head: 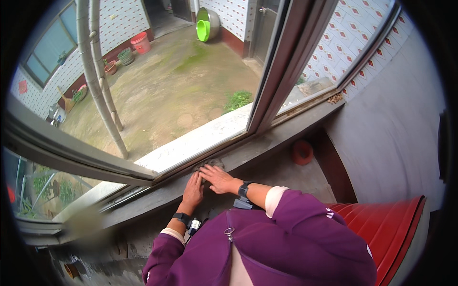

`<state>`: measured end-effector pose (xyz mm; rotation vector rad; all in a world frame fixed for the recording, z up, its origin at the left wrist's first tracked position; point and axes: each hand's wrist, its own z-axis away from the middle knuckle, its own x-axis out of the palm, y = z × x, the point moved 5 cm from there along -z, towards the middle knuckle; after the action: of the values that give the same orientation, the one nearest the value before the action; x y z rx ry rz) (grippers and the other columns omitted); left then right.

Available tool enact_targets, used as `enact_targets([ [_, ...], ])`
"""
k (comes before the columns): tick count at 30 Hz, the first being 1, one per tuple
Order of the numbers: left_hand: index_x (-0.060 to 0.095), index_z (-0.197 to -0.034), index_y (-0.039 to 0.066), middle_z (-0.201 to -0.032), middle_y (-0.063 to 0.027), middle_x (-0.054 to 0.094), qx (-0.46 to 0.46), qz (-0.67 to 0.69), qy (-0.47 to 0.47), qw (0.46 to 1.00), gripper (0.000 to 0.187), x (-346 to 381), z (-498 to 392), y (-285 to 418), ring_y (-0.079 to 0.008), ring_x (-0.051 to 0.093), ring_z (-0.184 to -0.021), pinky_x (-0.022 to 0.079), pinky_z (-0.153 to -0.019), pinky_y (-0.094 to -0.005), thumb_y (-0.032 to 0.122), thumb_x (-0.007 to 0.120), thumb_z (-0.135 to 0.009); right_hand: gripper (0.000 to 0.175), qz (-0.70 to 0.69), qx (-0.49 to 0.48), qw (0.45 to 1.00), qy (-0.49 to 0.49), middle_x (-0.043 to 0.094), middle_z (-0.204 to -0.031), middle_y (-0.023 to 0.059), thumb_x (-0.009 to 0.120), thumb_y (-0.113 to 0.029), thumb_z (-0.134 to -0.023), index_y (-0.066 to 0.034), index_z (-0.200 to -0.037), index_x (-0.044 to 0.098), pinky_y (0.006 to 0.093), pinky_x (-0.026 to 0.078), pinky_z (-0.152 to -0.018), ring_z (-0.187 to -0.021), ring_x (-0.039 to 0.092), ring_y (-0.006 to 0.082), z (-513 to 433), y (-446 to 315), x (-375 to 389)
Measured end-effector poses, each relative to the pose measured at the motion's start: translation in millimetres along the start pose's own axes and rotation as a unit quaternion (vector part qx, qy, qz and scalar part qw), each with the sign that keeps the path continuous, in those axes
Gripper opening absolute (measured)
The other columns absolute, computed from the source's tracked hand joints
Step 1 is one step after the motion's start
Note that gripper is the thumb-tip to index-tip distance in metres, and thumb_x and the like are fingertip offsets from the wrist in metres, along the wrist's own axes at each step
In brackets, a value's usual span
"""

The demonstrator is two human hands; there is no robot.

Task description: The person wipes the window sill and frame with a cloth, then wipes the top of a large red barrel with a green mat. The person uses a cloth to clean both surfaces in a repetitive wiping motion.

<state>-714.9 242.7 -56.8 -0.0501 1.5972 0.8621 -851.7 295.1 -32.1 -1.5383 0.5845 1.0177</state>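
Note:
On the grey inner windowsill [290, 134] lies a crumpled grey bundle, apparently a cloth [217, 163]. My right hand [217, 179] holds it against the sill from above, fingers stretched over it. Close beside, my left hand [193, 191] reaches to the sill's front edge, its fingertips meeting those of my right hand. Whether the left fingers also grip the cloth is hidden. Dark bands [244, 189] circle both wrists.
A framed window [266, 107] borders the sill, with a courtyard [171, 100] beyond. Small brown pieces [335, 98] lie at the sill's right end. Below are a red ring-shaped object [302, 152] and, to my right, a large red ribbed object [379, 228]. A blurred object [86, 225] hangs at left.

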Motion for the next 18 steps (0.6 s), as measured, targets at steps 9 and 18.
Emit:
enact_targets([
  [9,0.024,-0.150,-0.009,-0.154,-0.0329,0.026,0.032,-0.047,-0.041,0.998,0.073,11.7,-1.9,10.4,-0.0491,0.023,-0.145,0.020,-0.120,-0.0524,0.016,0.059,-0.091,0.075,0.085,0.017,0.996,0.003,0.029,-0.160,0.0164,0.054,-0.037,-0.095,0.0023,-0.153,0.028,0.0464,0.013,-0.123,-0.150,0.022,0.0306,19.8,14.8,21.6],
  [18,0.032,-0.147,-0.011,-0.152,-0.0311,0.034,0.139,-0.061,-0.111,0.982,0.068,21.5,-61.6,46.2,-0.0469,0.028,-0.144,0.023,-0.121,-0.0481,0.022,0.057,-0.093,0.070,0.042,0.125,0.982,0.135,0.032,-0.158,0.0186,0.050,-0.038,-0.099,0.0047,-0.150,0.031,0.0451,0.016,-0.123,-0.149,0.025,0.0330,65.0,39.4,-3.4],
])
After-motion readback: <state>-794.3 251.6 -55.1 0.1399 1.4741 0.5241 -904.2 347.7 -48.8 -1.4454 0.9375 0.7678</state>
